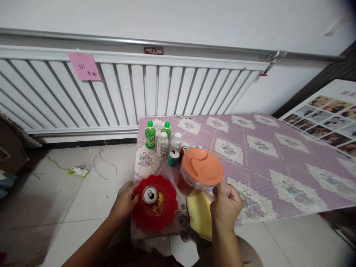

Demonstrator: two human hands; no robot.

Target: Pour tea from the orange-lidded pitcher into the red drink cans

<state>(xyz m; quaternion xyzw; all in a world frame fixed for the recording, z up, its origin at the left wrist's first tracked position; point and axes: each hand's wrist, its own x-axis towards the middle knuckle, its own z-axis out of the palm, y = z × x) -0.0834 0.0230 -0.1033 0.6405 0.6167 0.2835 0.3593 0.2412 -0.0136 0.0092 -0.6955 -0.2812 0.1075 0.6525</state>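
Note:
My right hand (226,202) is wrapped round the handle of a clear jug (187,185) with an orange lid (203,165). Reddish-brown liquid shows inside the jug, which is held over the table's near part. At the left, my left hand (126,200) grips the rim of a red scalloped plate (164,218) with gold print. An opened drink can (150,194) stands on this plate. Beneath and beside the jug lies a yellow cloth (200,215), hanging toward the table's near edge.
Behind the plate stand green bottles (150,135), white-capped bottles (162,145), a green can (173,158) and a dark red can (183,149), partly hidden by the jug. A flowered cloth covers the table (205,129). A radiator (167,89) and a photo board (325,115) are beyond.

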